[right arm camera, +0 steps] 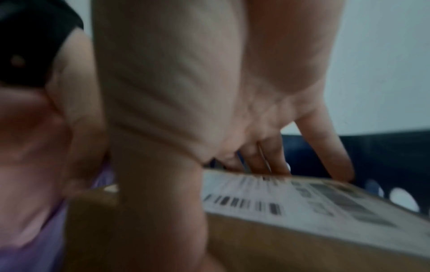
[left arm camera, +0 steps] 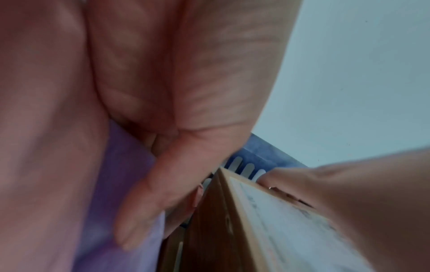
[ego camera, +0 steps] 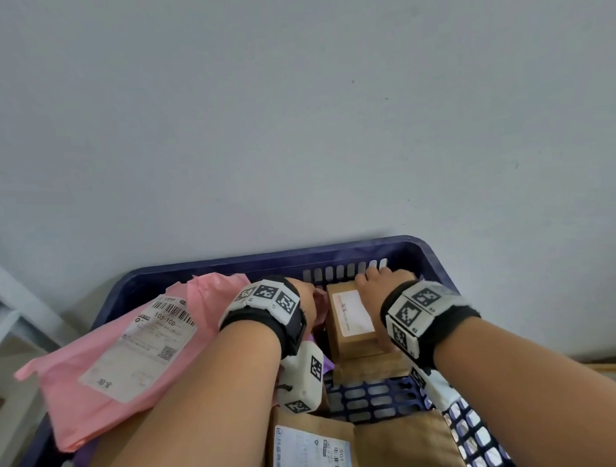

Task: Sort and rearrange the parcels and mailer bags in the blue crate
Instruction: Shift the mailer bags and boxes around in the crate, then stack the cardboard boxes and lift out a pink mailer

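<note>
A small cardboard box (ego camera: 350, 325) with a white label stands near the far wall of the blue crate (ego camera: 264, 264). My right hand (ego camera: 376, 283) grips it from above, fingers (right arm camera: 325, 147) hooked over its far edge and thumb down its near side. My left hand (ego camera: 305, 290) reaches down beside the box's left face (left arm camera: 209, 220), its fingers (left arm camera: 149, 202) straight between the box and a purple mailer bag (left arm camera: 130, 184). A pink mailer bag (ego camera: 124, 358) with a shipping label lies over the crate's left side, under my left forearm.
A flat brown parcel (ego camera: 372, 368) lies under the box. Two brown padded mailers (ego camera: 404, 450) fill the near part of the crate, one with a white label (ego camera: 309, 454). Bare crate floor (ego camera: 371, 398) shows between them. A grey wall rises behind the crate.
</note>
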Demonstrator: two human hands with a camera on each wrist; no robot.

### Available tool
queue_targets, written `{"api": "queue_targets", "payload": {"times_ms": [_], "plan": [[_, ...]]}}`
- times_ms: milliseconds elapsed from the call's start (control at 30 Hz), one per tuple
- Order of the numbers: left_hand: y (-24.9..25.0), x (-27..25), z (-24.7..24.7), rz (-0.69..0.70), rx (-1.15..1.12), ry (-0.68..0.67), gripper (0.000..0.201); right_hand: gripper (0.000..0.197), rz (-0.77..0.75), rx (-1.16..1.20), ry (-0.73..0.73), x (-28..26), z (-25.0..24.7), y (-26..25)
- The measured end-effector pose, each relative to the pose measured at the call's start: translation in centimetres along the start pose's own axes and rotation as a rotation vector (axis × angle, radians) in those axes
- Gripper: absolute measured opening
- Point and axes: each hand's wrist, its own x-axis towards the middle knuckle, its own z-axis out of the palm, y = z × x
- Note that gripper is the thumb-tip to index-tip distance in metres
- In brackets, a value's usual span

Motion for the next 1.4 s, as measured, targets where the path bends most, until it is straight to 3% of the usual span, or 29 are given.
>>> {"api": "queue_targets", "payload": {"times_ms": [100,267,400,433,500,600,633,700,800,833,933,1033,1167,1267,1400], "plan": [[0.1,0.1,-0.4,-0.013,0.036,-0.01,0.07,0.07,0.001,0.03,0.04,0.5,1.0,0.1],[-0.7,0.1,-0.5,-0.141,-0.093,0.0,0.088,0.071,-0.043,0.092,0.013,1.3,1.1,0.0],[-0.7,0.0,-0.6,-0.11,-0.141,-0.009,0.092,0.113,-0.072,0.087,0.019,1.2,1.5,-0.2],[-0.6,-0.2,-0.8,-0.096,-0.139,-0.018,0.09,0.115,-0.077,0.105,0.058,1.0,1.6,-0.2],[-0.5,-0.3,-0.8,-0.079,-0.131,-0.017,0.085,0.1,-0.117,0.13,0.177,0.3,1.6,-0.2],[-0.4,-0.5,-0.8,-0.055,-0.128,-0.014,0.077,0.039,-0.243,0.254,0.362,-1.0,0.9,-0.7],[-0.3,-0.6,-0.8,-0.049,-0.117,-0.024,0.069,0.028,-0.281,0.314,0.34,-1.6,0.7,-1.0],[-0.2,-0.7,-0.8,-0.02,-0.109,-0.024,0.057,0.029,-0.304,0.385,0.136,-2.4,1.1,-1.9],[0.0,-0.9,-0.6,-0.029,-0.079,-0.011,0.068,0.021,-0.279,0.286,-0.319,-2.9,2.6,-3.1],[0.0,-0.9,-0.6,-0.043,-0.077,-0.008,0.072,0.02,-0.294,0.2,-0.394,-3.0,3.2,-3.6],[-0.1,-0.9,-0.5,-0.047,-0.108,-0.006,0.077,0.046,-0.357,0.107,-0.418,-2.5,5.0,-4.6],[-0.1,-0.8,-0.5,-0.045,-0.108,-0.006,0.074,0.058,-0.389,0.107,-0.462,-1.7,6.4,-4.6],[0.0,-0.9,-0.4,-0.024,-0.114,0.004,0.075,0.078,-0.315,-0.009,-0.553,-0.9,9.2,-3.8],[0.0,-1.1,-0.5,-0.011,-0.123,0.008,0.077,0.083,-0.235,0.014,-0.59,-0.8,10.8,-3.1],[0.1,-1.1,-0.4,-0.017,-0.14,0.011,0.073,0.099,-0.207,0.074,-0.758,-0.8,10.9,-2.5]]}}
